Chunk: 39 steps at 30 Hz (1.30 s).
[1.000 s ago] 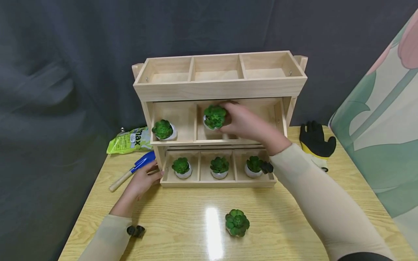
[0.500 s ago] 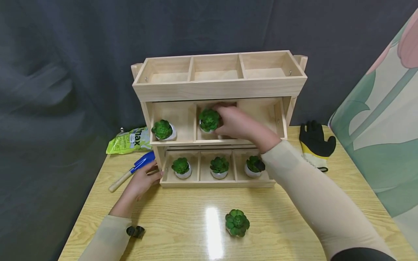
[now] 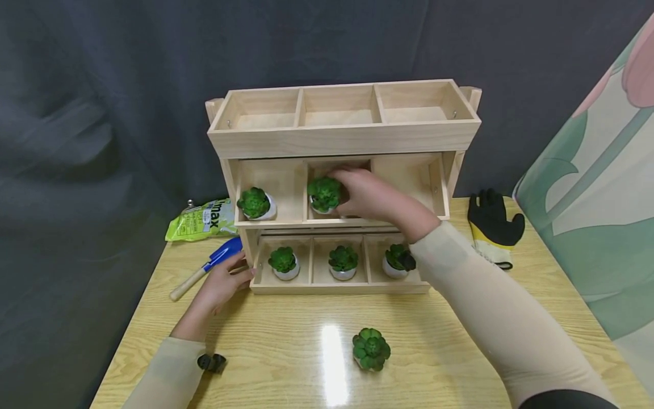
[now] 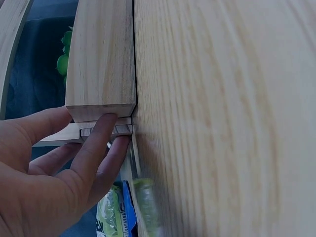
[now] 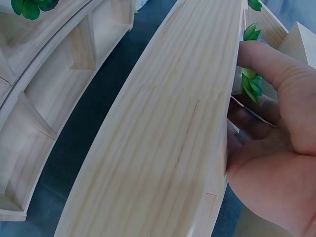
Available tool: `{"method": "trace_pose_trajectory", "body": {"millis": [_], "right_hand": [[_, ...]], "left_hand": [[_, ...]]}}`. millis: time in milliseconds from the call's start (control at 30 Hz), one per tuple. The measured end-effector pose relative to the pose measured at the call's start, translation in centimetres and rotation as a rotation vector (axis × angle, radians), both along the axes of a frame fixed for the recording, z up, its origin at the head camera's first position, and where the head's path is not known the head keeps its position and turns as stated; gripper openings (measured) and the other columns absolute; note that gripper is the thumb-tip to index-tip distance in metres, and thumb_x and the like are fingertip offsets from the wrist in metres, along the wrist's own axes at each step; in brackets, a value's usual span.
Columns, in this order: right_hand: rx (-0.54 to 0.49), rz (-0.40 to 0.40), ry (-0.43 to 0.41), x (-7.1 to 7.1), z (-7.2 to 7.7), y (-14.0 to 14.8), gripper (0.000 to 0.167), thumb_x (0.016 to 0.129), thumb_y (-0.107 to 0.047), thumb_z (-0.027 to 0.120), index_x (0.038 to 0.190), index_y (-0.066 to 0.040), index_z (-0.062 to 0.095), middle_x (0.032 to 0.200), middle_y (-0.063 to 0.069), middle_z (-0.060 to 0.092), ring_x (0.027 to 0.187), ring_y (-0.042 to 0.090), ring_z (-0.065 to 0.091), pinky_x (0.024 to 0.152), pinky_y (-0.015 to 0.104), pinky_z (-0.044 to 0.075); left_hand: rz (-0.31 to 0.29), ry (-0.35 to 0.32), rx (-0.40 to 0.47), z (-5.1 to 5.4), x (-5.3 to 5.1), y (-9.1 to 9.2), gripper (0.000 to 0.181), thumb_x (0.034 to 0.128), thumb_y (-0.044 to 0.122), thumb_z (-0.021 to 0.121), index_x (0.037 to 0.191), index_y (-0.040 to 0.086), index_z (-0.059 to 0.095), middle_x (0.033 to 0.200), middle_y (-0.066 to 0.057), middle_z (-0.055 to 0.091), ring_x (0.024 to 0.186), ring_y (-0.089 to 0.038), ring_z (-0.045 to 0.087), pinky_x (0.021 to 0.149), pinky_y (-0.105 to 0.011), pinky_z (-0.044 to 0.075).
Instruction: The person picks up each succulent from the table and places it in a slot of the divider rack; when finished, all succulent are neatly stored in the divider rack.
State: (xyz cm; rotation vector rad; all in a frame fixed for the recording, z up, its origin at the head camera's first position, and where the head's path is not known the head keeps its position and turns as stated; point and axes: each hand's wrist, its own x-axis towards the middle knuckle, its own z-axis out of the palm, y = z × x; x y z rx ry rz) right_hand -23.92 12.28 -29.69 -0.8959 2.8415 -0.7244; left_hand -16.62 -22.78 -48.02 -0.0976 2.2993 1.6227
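Observation:
My right hand [image 3: 365, 193] grips a small potted succulent [image 3: 324, 194] with a white pot, in the middle compartment of the middle tier of a wooden plant stand [image 3: 342, 141]. In the right wrist view, a board of the stand hides most of that pot, and leaves [image 5: 251, 84] show by my fingers. My left hand [image 3: 227, 281] holds the left end of the bottom tier, its thumb and fingers about the board's corner [image 4: 101, 111]. Another succulent [image 3: 255, 203] stands in the middle tier's left compartment. One more [image 3: 371, 349] stands on the table before the stand.
Each bottom compartment holds a potted succulent [image 3: 343, 262]. Left of the stand lie a blue trowel [image 3: 206, 268] and a green bag [image 3: 204, 220]. A black and yellow glove [image 3: 494, 224] lies at the right. A dark curtain [image 3: 327, 40] hangs behind.
My right hand has carried the succulent left and slightly down into the middle compartment of the middle tier. My left hand has stayed at the stand's lower left corner.

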Motion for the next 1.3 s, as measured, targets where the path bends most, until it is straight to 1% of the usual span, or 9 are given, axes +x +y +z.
{"method": "trace_pose_trajectory", "body": {"millis": [167,267,400,600,700,867,1000,1100,1300], "right_hand": [[-0.057,0.019,-0.03,0.2,-0.1,0.4,0.069,0.089,-0.011,0.085,0.15,-0.001,0.056,0.137,0.018,0.069,0.117,0.032,0.073,0.103,0.044,0.063],[-0.08,0.013,-0.042,0.4,0.0,0.9,0.068,0.089,-0.006,0.08,0.152,-0.002,0.055,0.132,0.019,0.072,0.116,0.033,0.073,0.102,0.045,0.064],[-0.086,-0.005,-0.052,0.9,0.2,1.5,0.066,0.09,-0.004,0.078,0.152,-0.002,0.055,0.129,0.018,0.072,0.115,0.033,0.073,0.102,0.045,0.064],[-0.133,-0.01,-0.069,1.5,0.3,2.1,0.063,0.093,-0.007,0.08,0.151,-0.001,0.055,0.135,0.019,0.068,0.119,0.032,0.071,0.105,0.045,0.062],[-0.142,-0.015,-0.065,1.7,0.2,2.4,0.067,0.093,-0.008,0.081,0.153,-0.001,0.052,0.138,0.02,0.067,0.121,0.033,0.071,0.106,0.046,0.062],[-0.132,-0.03,-0.036,2.3,0.5,3.1,0.075,0.091,-0.009,0.083,0.157,-0.001,0.047,0.141,0.02,0.065,0.123,0.034,0.069,0.108,0.048,0.061],[-0.132,-0.031,0.007,3.2,0.7,3.9,0.074,0.093,-0.008,0.082,0.157,0.001,0.047,0.145,0.021,0.063,0.123,0.035,0.068,0.109,0.05,0.06],[-0.138,-0.037,0.027,4.2,0.8,4.6,0.072,0.095,-0.009,0.081,0.158,0.0,0.047,0.146,0.021,0.063,0.124,0.035,0.068,0.109,0.05,0.06],[-0.157,-0.074,-0.01,6.8,1.1,6.2,0.069,0.099,-0.015,0.078,0.16,-0.009,0.047,0.146,0.016,0.062,0.13,0.033,0.067,0.111,0.053,0.058]], "left_hand": [[-0.004,0.011,-0.004,-0.1,0.0,0.0,0.071,0.1102,0.014,0.06,0.172,0.015,0.025,0.17,-0.028,0.036,0.153,-0.048,0.046,0.115,-0.048,0.057],[-0.006,0.012,0.005,-0.1,0.1,0.0,0.071,0.11,0.014,0.06,0.172,0.015,0.025,0.169,-0.028,0.036,0.153,-0.048,0.046,0.115,-0.048,0.056],[-0.011,0.015,0.007,0.0,0.1,0.0,0.071,0.11,0.014,0.06,0.172,0.014,0.025,0.169,-0.029,0.036,0.152,-0.049,0.046,0.115,-0.049,0.056],[-0.007,0.011,0.007,0.2,0.2,0.1,0.072,0.1095,0.012,0.061,0.172,0.014,0.025,0.169,-0.03,0.036,0.152,-0.049,0.046,0.115,-0.05,0.056],[-0.002,0.009,0.009,0.2,0.2,0.2,0.072,0.1092,0.011,0.061,0.171,0.012,0.025,0.169,-0.03,0.036,0.152,-0.049,0.046,0.115,-0.051,0.055],[0.007,0.007,0.007,0.3,0.2,0.3,0.072,0.1091,0.011,0.061,0.171,0.011,0.025,0.169,-0.031,0.036,0.151,-0.05,0.046,0.116,-0.051,0.055],[0.004,0.001,0.016,0.2,0.2,0.3,0.072,0.1089,0.011,0.061,0.171,0.011,0.025,0.169,-0.031,0.035,0.152,-0.05,0.045,0.116,-0.051,0.055],[0.001,0.0,0.014,0.2,0.2,0.3,0.072,0.1088,0.011,0.062,0.171,0.011,0.025,0.169,-0.031,0.035,0.152,-0.05,0.045,0.116,-0.051,0.055],[0.002,0.012,0.001,0.3,0.2,0.3,0.072,0.1089,0.011,0.062,0.171,0.011,0.025,0.169,-0.031,0.036,0.152,-0.05,0.046,0.115,-0.051,0.056]]}}
